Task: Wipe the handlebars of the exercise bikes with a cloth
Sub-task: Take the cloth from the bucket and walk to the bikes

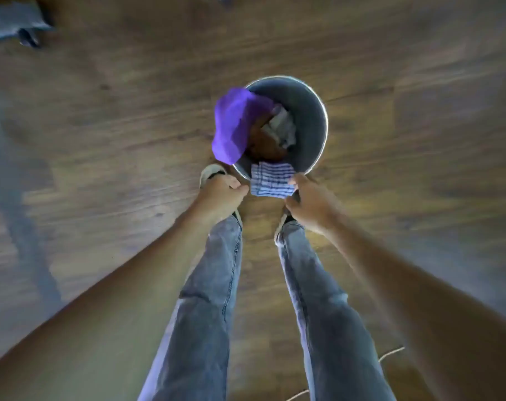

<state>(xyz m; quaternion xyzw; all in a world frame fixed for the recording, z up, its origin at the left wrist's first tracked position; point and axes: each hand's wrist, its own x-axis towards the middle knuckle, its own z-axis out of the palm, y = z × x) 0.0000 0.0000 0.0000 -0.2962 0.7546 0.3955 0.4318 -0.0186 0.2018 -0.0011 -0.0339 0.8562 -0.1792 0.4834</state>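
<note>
A folded blue-and-white striped cloth (270,180) lies over the near rim of a round metal bucket (311,123) on the wooden floor. My right hand (311,202) pinches the cloth's right edge. On the other side, the curled fingers of my left hand (223,195) meet its left edge. A purple cloth (234,125) is draped over the bucket's left rim. Brown and grey cloths (278,128) lie inside. No handlebars are in view.
My legs in blue jeans and my shoes (210,172) stand just behind the bucket. A blurred grey machine base (14,23) sits at the top left. A thin cord (390,353) lies on the floor at the lower right.
</note>
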